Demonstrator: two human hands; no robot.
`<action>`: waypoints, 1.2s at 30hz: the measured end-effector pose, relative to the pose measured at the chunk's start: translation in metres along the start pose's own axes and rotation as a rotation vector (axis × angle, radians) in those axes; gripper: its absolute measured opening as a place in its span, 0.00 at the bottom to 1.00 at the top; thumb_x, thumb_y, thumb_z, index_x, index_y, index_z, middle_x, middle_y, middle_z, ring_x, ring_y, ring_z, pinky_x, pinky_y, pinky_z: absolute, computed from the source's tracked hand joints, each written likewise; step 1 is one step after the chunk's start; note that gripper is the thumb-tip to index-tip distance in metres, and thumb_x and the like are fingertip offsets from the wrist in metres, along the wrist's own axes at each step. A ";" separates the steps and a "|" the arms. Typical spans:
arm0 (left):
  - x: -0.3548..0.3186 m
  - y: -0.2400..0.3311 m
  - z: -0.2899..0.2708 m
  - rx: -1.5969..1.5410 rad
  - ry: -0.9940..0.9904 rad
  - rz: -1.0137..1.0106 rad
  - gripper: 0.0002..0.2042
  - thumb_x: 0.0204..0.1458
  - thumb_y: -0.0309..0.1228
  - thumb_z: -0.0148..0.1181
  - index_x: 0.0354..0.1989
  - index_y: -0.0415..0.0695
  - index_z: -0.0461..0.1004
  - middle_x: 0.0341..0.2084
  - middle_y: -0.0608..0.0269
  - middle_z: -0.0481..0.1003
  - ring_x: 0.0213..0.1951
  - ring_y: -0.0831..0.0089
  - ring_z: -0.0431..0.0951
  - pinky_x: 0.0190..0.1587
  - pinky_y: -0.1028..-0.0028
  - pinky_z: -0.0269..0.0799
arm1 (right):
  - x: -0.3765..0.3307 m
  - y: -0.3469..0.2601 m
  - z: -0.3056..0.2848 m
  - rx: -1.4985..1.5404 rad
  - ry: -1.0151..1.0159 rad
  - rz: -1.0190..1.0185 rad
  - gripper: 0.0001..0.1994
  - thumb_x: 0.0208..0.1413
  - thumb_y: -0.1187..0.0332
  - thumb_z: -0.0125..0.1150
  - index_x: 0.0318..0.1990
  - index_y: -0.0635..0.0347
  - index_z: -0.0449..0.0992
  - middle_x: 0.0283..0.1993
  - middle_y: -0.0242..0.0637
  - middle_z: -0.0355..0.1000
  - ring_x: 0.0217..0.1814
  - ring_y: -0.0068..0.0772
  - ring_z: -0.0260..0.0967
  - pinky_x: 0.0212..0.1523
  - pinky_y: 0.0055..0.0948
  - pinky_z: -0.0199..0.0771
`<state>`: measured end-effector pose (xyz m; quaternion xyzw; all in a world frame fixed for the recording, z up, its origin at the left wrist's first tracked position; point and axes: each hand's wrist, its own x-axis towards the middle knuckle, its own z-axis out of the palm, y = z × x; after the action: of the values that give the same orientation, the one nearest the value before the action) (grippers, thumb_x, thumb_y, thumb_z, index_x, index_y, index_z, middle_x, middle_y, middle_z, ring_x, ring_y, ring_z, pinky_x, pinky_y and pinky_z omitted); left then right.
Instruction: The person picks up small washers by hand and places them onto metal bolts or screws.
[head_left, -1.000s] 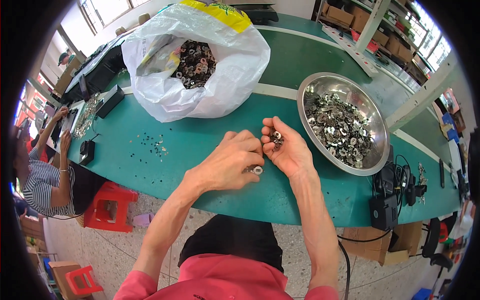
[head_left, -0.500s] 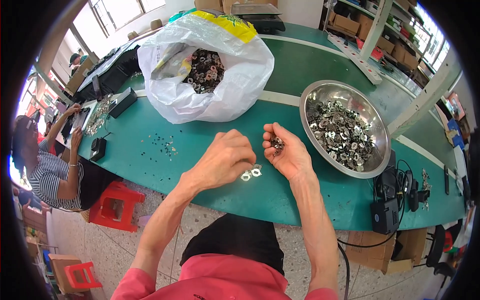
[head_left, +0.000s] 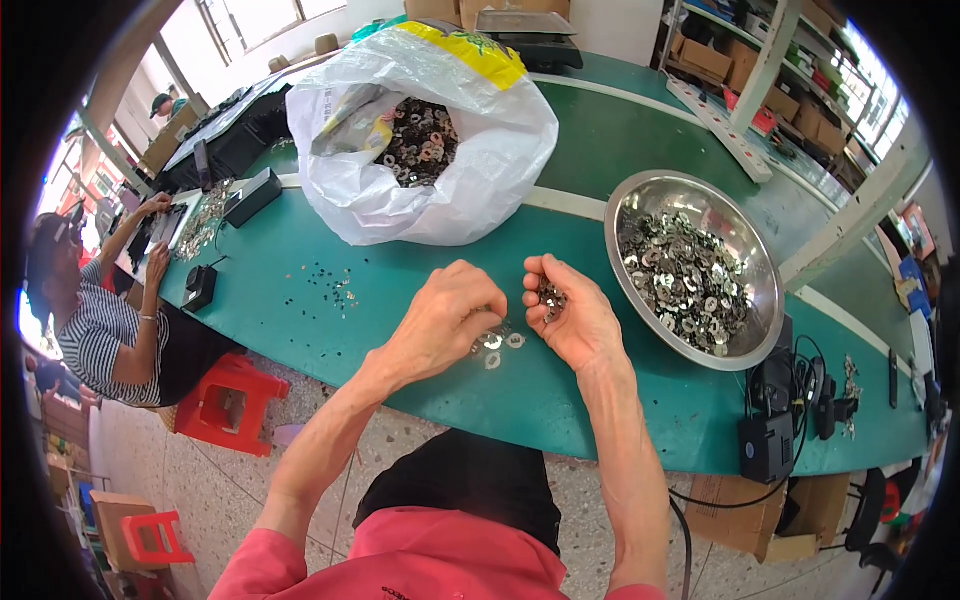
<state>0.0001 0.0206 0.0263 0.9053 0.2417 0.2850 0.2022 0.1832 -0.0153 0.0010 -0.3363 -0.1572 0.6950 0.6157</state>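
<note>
My right hand (head_left: 580, 320) is cupped palm up, its fingers curled round a handful of small metal washers (head_left: 550, 298). Just left of it, my left hand (head_left: 450, 310) is low over the green tabletop with thumb and fingers pinched together. Whatever lies between those fingertips is hidden. Several flat silver washers (head_left: 515, 341) with shaped holes lie on the table under and beside the left fingertips. To the right of my right hand, a steel bowl (head_left: 625, 205) holds a heap of similar silver pieces. Beyond my hands, a white plastic sack (head_left: 430, 215) stands open with dark and silver pieces inside.
Small dark and coppery bits (head_left: 335, 290) are scattered left of my hands. A black adapter box (head_left: 768, 445) with cables sits at the right front edge, by a slanting white post (head_left: 850, 215). At left, a person in a striped top works beside a red stool (head_left: 230, 405).
My left hand has shifted slightly, and the washers under it are spread a little differently. The right hand stays cupped round its handful. The whole view has tilted slightly.
</note>
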 end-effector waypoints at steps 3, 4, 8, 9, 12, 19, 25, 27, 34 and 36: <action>0.006 0.001 0.000 -0.075 0.111 -0.081 0.04 0.42 0.19 0.60 0.28 0.39 0.74 0.25 0.63 0.72 0.33 0.65 0.71 0.37 0.69 0.66 | -0.002 0.002 0.001 -0.063 -0.029 -0.012 0.11 0.57 0.62 0.58 0.38 0.62 0.74 0.31 0.32 0.70 0.30 0.23 0.65 0.27 0.21 0.64; 0.009 0.002 0.001 -0.126 0.155 -0.125 0.04 0.43 0.19 0.60 0.28 0.39 0.74 0.25 0.63 0.72 0.34 0.67 0.71 0.36 0.70 0.67 | -0.003 0.002 0.003 -0.071 -0.033 -0.012 0.11 0.57 0.62 0.58 0.38 0.62 0.74 0.31 0.32 0.70 0.30 0.23 0.65 0.27 0.21 0.64; 0.012 -0.007 0.013 -0.214 0.281 -0.138 0.04 0.44 0.19 0.59 0.29 0.38 0.74 0.25 0.61 0.72 0.33 0.65 0.71 0.35 0.68 0.67 | -0.005 0.004 0.010 -0.110 -0.059 -0.017 0.11 0.55 0.63 0.61 0.39 0.62 0.73 0.29 0.29 0.69 0.30 0.19 0.64 0.28 0.20 0.64; 0.013 -0.008 0.016 -0.219 0.282 -0.136 0.04 0.44 0.19 0.59 0.29 0.38 0.74 0.25 0.61 0.72 0.33 0.65 0.71 0.35 0.68 0.67 | -0.004 0.006 0.010 -0.173 -0.029 -0.048 0.12 0.54 0.63 0.62 0.39 0.62 0.73 0.29 0.28 0.68 0.30 0.18 0.64 0.28 0.19 0.64; 0.012 -0.011 0.021 -0.238 0.343 -0.144 0.04 0.44 0.19 0.60 0.29 0.38 0.74 0.25 0.61 0.73 0.33 0.65 0.71 0.33 0.69 0.68 | -0.005 0.007 0.013 -0.251 0.006 -0.068 0.13 0.52 0.64 0.65 0.39 0.62 0.73 0.29 0.26 0.66 0.30 0.17 0.62 0.29 0.18 0.64; 0.013 -0.011 0.021 -0.248 0.404 -0.128 0.05 0.44 0.20 0.61 0.30 0.38 0.75 0.26 0.61 0.74 0.34 0.66 0.72 0.33 0.70 0.68 | -0.002 0.010 0.012 -0.215 -0.006 -0.021 0.09 0.53 0.70 0.63 0.40 0.63 0.73 0.32 0.29 0.69 0.29 0.18 0.62 0.27 0.17 0.64; 0.007 -0.023 0.007 -0.153 0.293 -0.070 0.07 0.39 0.21 0.63 0.29 0.39 0.76 0.30 0.62 0.73 0.40 0.63 0.70 0.41 0.67 0.66 | -0.002 0.005 0.009 -0.089 0.108 -0.055 0.08 0.54 0.71 0.60 0.40 0.64 0.73 0.32 0.31 0.69 0.29 0.19 0.63 0.26 0.16 0.63; 0.004 -0.026 0.005 -0.096 0.187 -0.008 0.08 0.37 0.21 0.64 0.29 0.40 0.76 0.32 0.63 0.72 0.43 0.63 0.69 0.44 0.66 0.65 | 0.000 0.004 0.006 -0.047 0.093 -0.041 0.08 0.55 0.71 0.60 0.40 0.64 0.72 0.32 0.32 0.69 0.29 0.20 0.63 0.26 0.16 0.64; -0.002 -0.021 0.001 0.038 -0.098 0.011 0.07 0.35 0.27 0.67 0.26 0.45 0.78 0.35 0.70 0.71 0.47 0.66 0.66 0.48 0.66 0.59 | -0.001 0.004 0.006 0.063 0.051 0.030 0.08 0.56 0.71 0.58 0.41 0.65 0.72 0.33 0.34 0.68 0.31 0.25 0.65 0.29 0.19 0.66; -0.002 -0.021 0.002 0.046 -0.117 0.009 0.07 0.36 0.28 0.67 0.26 0.45 0.77 0.34 0.70 0.71 0.46 0.67 0.66 0.47 0.67 0.59 | -0.002 0.002 0.009 0.054 0.072 0.034 0.08 0.56 0.71 0.57 0.42 0.65 0.71 0.33 0.35 0.68 0.31 0.24 0.64 0.28 0.18 0.66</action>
<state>-0.0067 0.0359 0.0134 0.9259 0.2318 0.2267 0.1940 0.1753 -0.0161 0.0069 -0.3472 -0.1103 0.6969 0.6178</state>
